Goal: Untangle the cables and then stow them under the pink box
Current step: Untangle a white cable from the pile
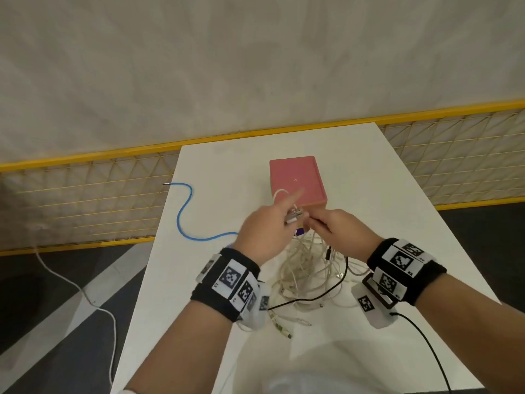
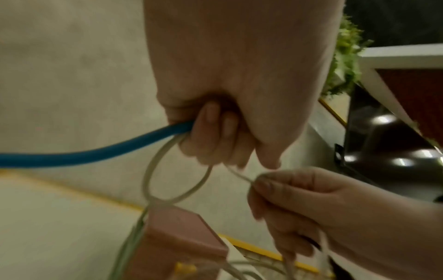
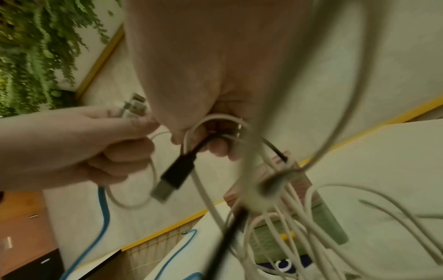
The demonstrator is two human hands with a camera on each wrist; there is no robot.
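Note:
A pink box (image 1: 295, 180) stands mid-table, raised over a smaller box. In front of it lies a tangle of white cables (image 1: 306, 271) with a black cable (image 1: 326, 292) running through it. My left hand (image 1: 289, 214) is held above the tangle, its index finger stretched out. It grips the blue cable (image 2: 95, 153), a white cable loop (image 2: 153, 170) and grey plugs (image 3: 134, 106). My right hand (image 1: 312, 223) is right beside it, fingers curled round white strands (image 3: 215, 121) and a black USB lead (image 3: 177, 176). It pinches a thin white strand (image 2: 242, 177) coming from the left hand.
The blue cable (image 1: 184, 211) trails off the table's (image 1: 397, 209) left edge towards a yellow mesh fence (image 1: 85, 200). A white cord (image 1: 85, 294) lies on the floor at the left. Loose plugs (image 1: 281, 328) lie near the front edge.

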